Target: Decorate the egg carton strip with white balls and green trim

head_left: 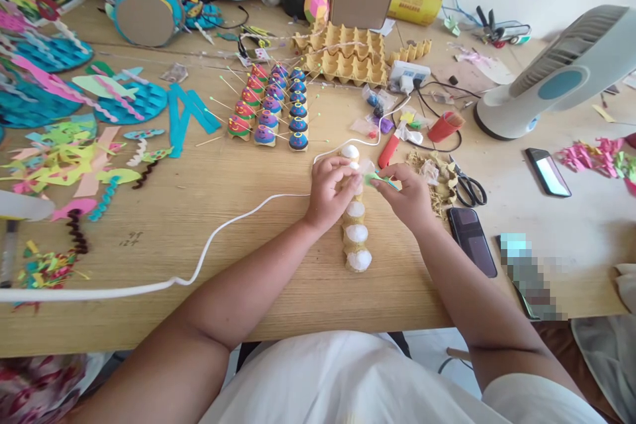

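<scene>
A strip of egg-carton cups [356, 212] with white tops runs lengthwise in front of me on the table. My left hand [332, 193] is over its upper part, thumb and fingers pinched at the edge of a small clear plastic packet [366, 167]. Something soft and light green [370, 177] shows at that packet. From the other side, my right hand [405, 193] pinches the green end, where a thin blue edge also shows. The fingers hide part of the packet and some cups.
Painted egg-cup rows [267, 118] with pins stand beyond my left hand. Egg cartons [348, 53] lie at the back. A white cable [213, 238] crosses the left side. Scissors [470, 187], a phone [472, 242] and a fan [541, 73] are right; paper scraps [74, 159] lie left.
</scene>
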Motion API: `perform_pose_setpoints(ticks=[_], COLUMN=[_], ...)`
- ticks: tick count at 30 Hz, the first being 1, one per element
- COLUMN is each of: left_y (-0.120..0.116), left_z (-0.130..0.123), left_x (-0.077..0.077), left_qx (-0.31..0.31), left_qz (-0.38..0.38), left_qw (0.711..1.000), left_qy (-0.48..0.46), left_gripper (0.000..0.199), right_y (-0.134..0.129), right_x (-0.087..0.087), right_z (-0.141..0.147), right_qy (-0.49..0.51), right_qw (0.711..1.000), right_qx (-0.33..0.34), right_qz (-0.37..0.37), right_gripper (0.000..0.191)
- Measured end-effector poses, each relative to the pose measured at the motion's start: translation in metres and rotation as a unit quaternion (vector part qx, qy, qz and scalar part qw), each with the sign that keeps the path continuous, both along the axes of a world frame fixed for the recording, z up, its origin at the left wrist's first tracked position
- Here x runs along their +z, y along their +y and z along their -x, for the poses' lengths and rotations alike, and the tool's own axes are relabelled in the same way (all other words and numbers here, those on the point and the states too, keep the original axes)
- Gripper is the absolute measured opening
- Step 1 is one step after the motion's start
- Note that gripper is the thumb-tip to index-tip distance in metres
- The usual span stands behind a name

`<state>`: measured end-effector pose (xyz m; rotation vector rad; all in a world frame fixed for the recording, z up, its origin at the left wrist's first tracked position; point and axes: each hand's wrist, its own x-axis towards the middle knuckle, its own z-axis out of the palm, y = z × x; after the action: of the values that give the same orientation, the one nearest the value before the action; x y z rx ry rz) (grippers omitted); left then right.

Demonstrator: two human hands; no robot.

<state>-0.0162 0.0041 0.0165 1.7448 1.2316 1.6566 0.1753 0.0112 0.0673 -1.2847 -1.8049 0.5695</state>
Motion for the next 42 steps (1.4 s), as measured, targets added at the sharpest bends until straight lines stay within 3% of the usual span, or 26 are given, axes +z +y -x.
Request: perform_pose_setpoints(ticks=[10, 16, 21, 28, 33, 38, 42], left_y=[0.001, 0.002, 0.0, -0.002, -0.007, -0.011, -0.011], left_z=[0.0, 0.001, -0.001, 0.0, 0.0, -0.001, -0.001], left_x=[-0.001, -0.001, 0.002, 0.004, 0.006, 0.009, 0.007], left_qx=[-0.004, 0.012, 0.008, -0.003, 0.024, -0.002, 0.014], left_qz=[0.023, 0.019, 0.013, 0.001, -0.017, -0.053, -0.061], left_qw=[0.999, 0.999, 0.999, 0.999, 0.996, 0.998, 0.996], left_qy=[-0.027, -0.039, -0.032, -0.033, -0.08, 0.037, 0.067], left_gripper=[0.032, 0.038, 0.043, 0.05, 0.033, 0.025, 0.021], right_y=[0.001, -0.009, -0.015, -0.021, -0.02, -0.019, -0.022], right_x=[-0.002, -0.01, -0.015, -0.007, -0.012, -0.022, -0.029], right_z=[0.0, 0.008, 0.018, 0.019, 0.013, 0.009, 0.008], right_qy=[-0.041, 0.095, 0.196, 0.232, 0.262, 0.252, 0.262], right_qw=[0.998, 0.983, 0.966, 0.96, 0.957, 0.963, 0.962], right_qx=[0.047, 0.117, 0.086, 0.049, -0.009, 0.004, 0.029], right_qz=[-0.024, 0.104, 0.141, 0.148, 0.127, 0.092, 0.075], right_gripper=[0.044, 0.047, 0.048, 0.047, 0.049, 0.044, 0.04])
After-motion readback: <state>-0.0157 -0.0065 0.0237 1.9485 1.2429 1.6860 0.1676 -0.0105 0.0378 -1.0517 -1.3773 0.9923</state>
